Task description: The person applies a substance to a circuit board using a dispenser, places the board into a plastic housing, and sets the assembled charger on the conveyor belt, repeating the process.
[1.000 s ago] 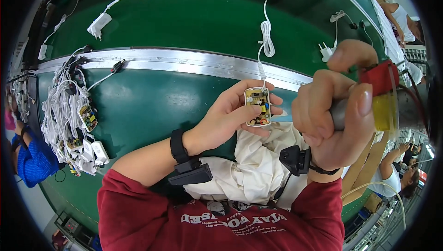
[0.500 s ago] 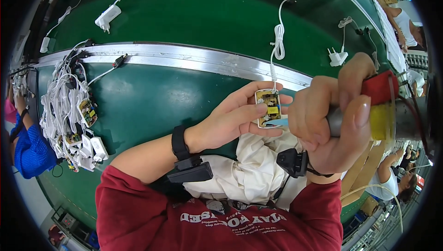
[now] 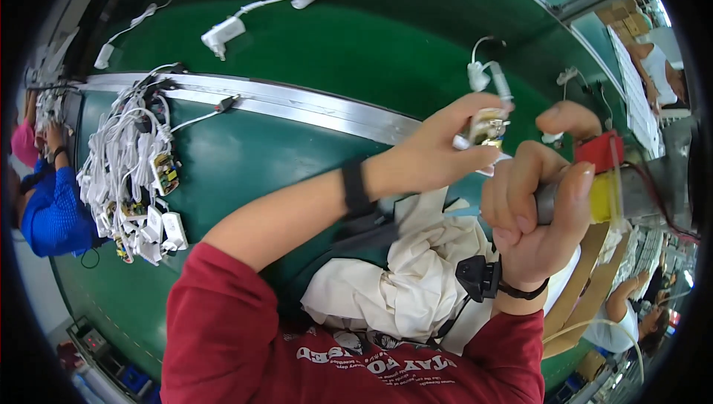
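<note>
My left hand (image 3: pixel 434 153) grips an opened white power adapter with its circuit board (image 3: pixel 488 128) showing, blurred and tilted above the metal rail. A white cord (image 3: pixel 501 81) runs from it toward the belt. My right hand (image 3: pixel 523 200) is wrapped round a grey cylindrical tool (image 3: pixel 547 203) with a yellow band, a red switch part and wires at its rear. Its thin light-blue tip (image 3: pixel 462 212) points left, below the adapter and apart from it. The index finger of this hand is raised off the tool.
At left lies a pile of white corded adapters (image 3: pixel 122 159), some with bare boards. Beyond the aluminium rail (image 3: pixel 282 99), a green belt (image 3: pixel 349 47) carries plug adapters (image 3: pixel 225 33). White cloth (image 3: pixel 379 281) covers my lap; cardboard (image 3: pixel 583 285) stands at right. Co-workers sit on both sides.
My left hand has moved right and up with the adapter, away from the tool's tip, and turned it. My right index finger has lifted off the red switch part.
</note>
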The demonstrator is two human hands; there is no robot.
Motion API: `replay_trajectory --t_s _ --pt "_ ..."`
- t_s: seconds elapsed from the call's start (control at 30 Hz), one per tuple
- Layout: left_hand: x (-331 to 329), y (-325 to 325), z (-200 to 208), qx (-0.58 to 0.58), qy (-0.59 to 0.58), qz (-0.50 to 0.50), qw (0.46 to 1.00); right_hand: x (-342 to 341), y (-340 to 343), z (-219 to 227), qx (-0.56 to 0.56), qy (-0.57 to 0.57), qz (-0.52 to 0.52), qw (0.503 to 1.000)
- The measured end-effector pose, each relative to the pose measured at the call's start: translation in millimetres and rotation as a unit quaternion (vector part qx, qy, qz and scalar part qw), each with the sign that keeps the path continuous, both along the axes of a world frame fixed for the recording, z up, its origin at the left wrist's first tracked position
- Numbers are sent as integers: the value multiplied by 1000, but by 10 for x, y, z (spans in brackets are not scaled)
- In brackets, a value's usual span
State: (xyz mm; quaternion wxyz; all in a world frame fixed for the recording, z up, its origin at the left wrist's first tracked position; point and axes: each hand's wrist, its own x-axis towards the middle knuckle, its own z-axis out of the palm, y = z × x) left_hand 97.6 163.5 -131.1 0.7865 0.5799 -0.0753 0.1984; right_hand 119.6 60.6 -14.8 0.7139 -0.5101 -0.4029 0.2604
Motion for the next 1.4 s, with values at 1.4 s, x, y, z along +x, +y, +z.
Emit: replay_trajectory --t_s 1.4 --pt "-888 -210 96 -242 212 -176 930 171 99 -23 -2 32 -67 997"
